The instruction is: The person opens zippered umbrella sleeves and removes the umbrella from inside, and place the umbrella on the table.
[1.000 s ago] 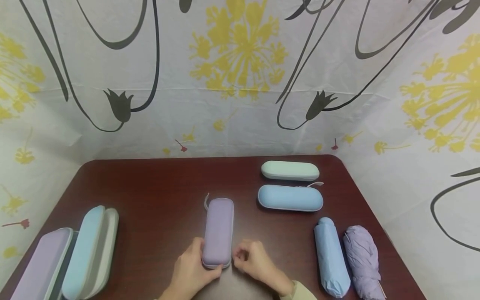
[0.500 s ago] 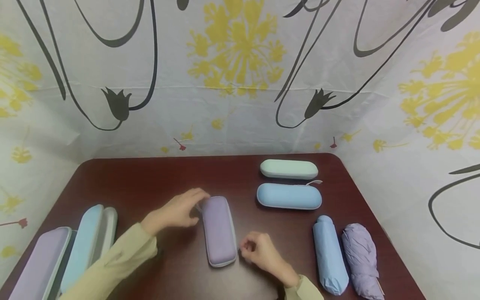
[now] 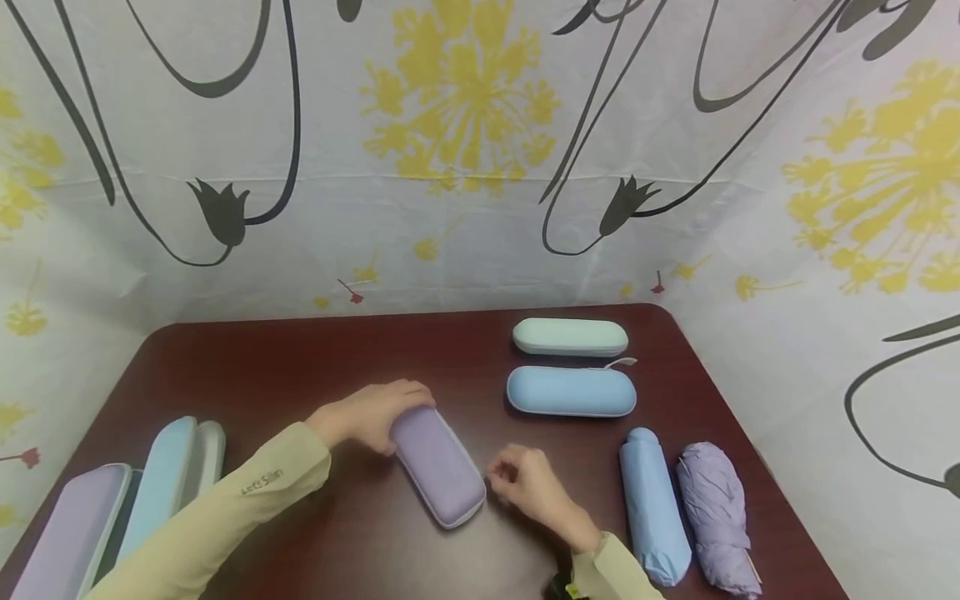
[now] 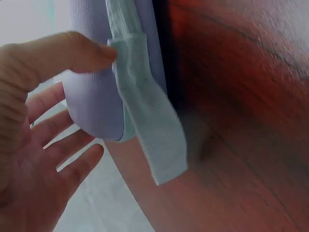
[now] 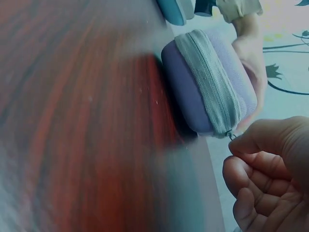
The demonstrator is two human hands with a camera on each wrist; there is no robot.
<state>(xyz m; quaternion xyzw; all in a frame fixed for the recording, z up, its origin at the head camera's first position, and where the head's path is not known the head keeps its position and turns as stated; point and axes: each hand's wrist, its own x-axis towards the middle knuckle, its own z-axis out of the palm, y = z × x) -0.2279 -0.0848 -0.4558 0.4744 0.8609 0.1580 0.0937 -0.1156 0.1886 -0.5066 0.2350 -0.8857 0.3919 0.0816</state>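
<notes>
**Purple case (image 3: pixel 438 467): probably light, firm-shelled; held at far end and by zip pull**

Located near the middle of the table (image 3: pixel 262 358), lying slantwise between both hands, near end angled toward the right one. Well apart from the blue case (image 3: pixel 572 391) and the blue umbrella (image 3: pixel 655 508).

Left hand (image 3: pixel 375 414): gripping the far end, with thumb tip at the edge of the pale strap (image 4: pixel 154 111) and fingers round the other side. Somewhat spread in the left wrist view, with some tips hidden; unable to tell how firm a squeeze.

Right hand (image 3: pixel 532 483): pinching the zip pull (image 5: pixel 231 136) between thumb and forefinger at a corner of the near end. Zip (image 5: pixel 212 82) seemingly closed across that end.

Handling, by judgement: likely light, stiff, with slight give under pressure. Ribbed, cloth-like cover, so little slip expected in the fingers; apt to swivel on the glossy table, though. Not fragile by look; contents unseen, hence true weight uncertain. Strap limp.

Hold: best across both long sides at the far end, clear of strap and zip line. Pull along the zip, not outward. Avoid lifting by the pull alone: too small for a sure pinch.
</notes>
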